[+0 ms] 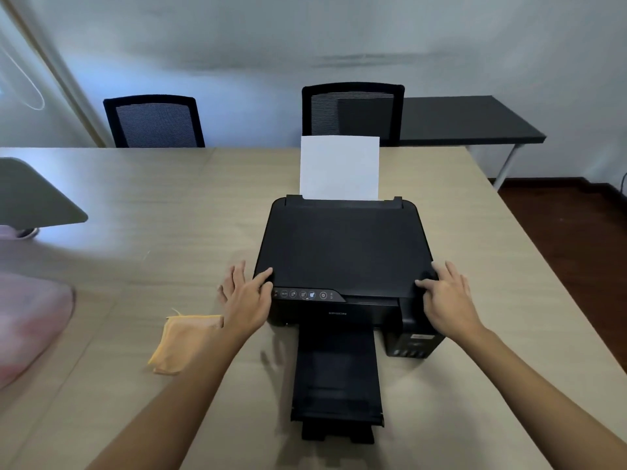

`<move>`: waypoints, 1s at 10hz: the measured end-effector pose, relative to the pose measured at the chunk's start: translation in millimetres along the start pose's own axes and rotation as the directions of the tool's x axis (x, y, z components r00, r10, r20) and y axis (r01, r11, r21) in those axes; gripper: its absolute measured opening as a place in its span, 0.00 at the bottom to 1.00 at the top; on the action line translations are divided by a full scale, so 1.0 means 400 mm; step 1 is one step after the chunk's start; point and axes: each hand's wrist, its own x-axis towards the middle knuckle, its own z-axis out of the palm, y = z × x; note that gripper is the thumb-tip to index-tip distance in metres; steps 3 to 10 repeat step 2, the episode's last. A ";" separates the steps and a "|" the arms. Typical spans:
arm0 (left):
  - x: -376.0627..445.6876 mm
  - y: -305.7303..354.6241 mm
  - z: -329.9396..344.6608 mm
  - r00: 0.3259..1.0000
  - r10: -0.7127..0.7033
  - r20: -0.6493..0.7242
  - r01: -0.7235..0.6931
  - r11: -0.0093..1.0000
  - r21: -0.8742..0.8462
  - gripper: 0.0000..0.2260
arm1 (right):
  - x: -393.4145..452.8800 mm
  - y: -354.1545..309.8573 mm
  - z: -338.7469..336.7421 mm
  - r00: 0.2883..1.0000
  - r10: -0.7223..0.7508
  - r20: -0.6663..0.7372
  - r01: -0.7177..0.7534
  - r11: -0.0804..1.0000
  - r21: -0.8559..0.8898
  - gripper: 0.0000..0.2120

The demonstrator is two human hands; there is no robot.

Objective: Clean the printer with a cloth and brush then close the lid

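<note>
Black printer [342,252] sat on table [169,205], lid [342,245] down. Left hand [247,300] and right hand [448,300] touched its front corners. Orange cloth [183,344] lay beside left forearm.

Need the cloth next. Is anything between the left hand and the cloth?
Nothing visible. The cloth lies folded on the table, just left of the left hand, which rests on the printer lid's front left corner. No brush in view.

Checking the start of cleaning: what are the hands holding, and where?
Both hands, left and right, touch the printer lid at its front corners; cloth lies unheld.
</note>
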 end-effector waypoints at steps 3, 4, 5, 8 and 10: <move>-0.093 -0.051 0.036 0.969 -0.082 -0.235 0.018 0.965 -0.261 0.20 | -0.007 -0.051 -0.145 0.989 -0.015 -0.145 0.074 0.909 0.410 0.13; -0.093 -0.051 0.036 0.969 -0.082 -0.235 0.018 0.965 -0.261 0.20 | -0.007 -0.051 -0.145 0.989 -0.015 -0.145 0.074 0.909 0.410 0.13; -0.093 -0.051 0.036 0.969 -0.082 -0.235 0.018 0.965 -0.261 0.20 | -0.007 -0.051 -0.145 0.989 -0.015 -0.145 0.074 0.909 0.410 0.13; -0.093 -0.051 0.036 0.969 -0.082 -0.235 0.018 0.965 -0.261 0.20 | -0.007 -0.051 -0.145 0.989 -0.015 -0.145 0.074 0.909 0.410 0.13; -0.093 -0.051 0.036 0.969 -0.082 -0.235 0.018 0.965 -0.261 0.20 | -0.007 -0.051 -0.145 0.989 -0.015 -0.145 0.074 0.909 0.410 0.13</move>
